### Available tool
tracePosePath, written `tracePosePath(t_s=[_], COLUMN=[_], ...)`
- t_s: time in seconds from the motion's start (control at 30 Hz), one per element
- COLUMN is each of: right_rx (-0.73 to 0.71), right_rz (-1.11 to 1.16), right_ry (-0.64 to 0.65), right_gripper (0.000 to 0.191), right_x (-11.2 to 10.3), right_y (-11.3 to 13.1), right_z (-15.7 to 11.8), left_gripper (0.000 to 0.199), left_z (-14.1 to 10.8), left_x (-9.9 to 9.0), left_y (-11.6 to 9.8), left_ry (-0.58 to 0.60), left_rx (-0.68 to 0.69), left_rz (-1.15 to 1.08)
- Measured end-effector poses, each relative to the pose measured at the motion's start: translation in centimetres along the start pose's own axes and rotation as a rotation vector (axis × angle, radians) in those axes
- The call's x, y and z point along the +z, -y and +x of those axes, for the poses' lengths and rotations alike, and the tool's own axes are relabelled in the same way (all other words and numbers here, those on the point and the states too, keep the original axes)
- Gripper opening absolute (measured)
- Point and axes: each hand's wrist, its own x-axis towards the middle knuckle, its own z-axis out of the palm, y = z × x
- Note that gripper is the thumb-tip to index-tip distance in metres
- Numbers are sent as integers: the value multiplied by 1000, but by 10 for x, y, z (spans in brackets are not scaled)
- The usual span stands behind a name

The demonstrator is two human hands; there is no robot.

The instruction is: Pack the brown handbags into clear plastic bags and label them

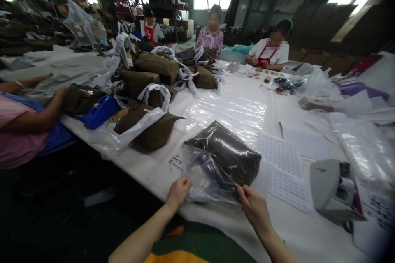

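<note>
At a white-covered table [154,176], a worker's left hand [179,192] and right hand [252,207] close on the near edge of a clear plastic bag [203,181]. A dark brown padded bundle [222,154] is already inside, the bag lying flat on the table; whether it is sealed cannot be told. A flat clear sheet of plastic [225,111] lies just beyond. Farther along, olive-brown bundles [148,125] remain heaped among white plastic handles [156,94], unpacked into clear bags. Printed label sheets [280,172] lie to the right.

In view are one left hand [178,192], one right hand [253,209], one bagged brown pouch [224,156], one grey machine [331,185], and two red aprons [266,57].
</note>
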Motion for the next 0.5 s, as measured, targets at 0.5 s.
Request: tracePosePath(t_s=[0.5], right_rx=[251], right_rz=[120], right_ry=[-155], right_gripper=[50], right_x=[4], right_y=[14], right_z=[-12], left_gripper=[47], left_z=[46], left_x=[57], left_y=[-49], left_ry=[-27], left_rx=[916], left_rz=[450])
